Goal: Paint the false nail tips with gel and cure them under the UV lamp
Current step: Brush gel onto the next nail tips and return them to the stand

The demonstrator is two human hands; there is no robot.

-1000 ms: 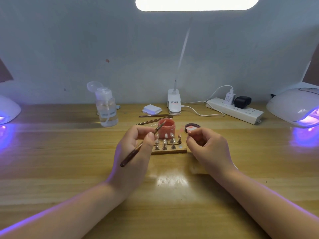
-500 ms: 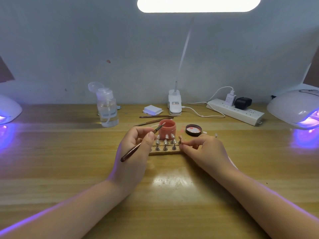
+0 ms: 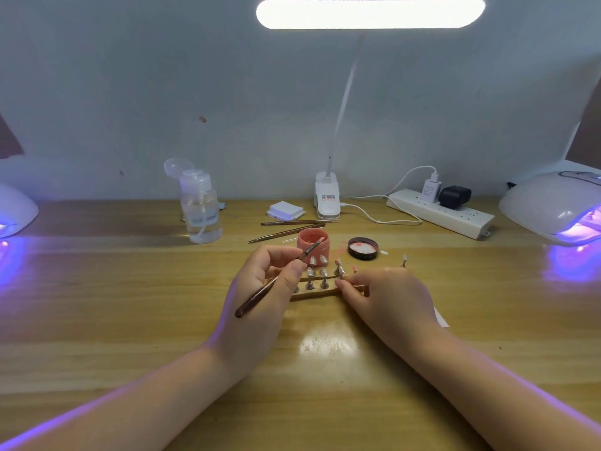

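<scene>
My left grip (image 3: 260, 297) pinches one slim brown brush (image 3: 276, 281), its bristles over the one open coral gel jar (image 3: 313, 244) mid-desk. My right grip (image 3: 387, 297) pinches the wooden strip (image 3: 312, 292) holding about eight pale nail tips (image 3: 323, 271). Two white UV lamps (image 3: 553, 206) glow at the desk's side edges.

A pale wall (image 3: 130, 92) backs the wooden desk (image 3: 97, 320) (a bright bar lamp (image 3: 370, 14) overhead).

The wooden surface (image 3: 130, 320) carries a pump bottle (image 3: 201, 209), a clip lamp (image 3: 327, 201) and a power strip (image 3: 442, 213) along its far edge, a UV lamp (image 3: 553, 206) at the right edge, and a pink jar (image 3: 313, 244), its lid (image 3: 363, 248) and a nail stand (image 3: 322, 289) mid-surface.
</scene>
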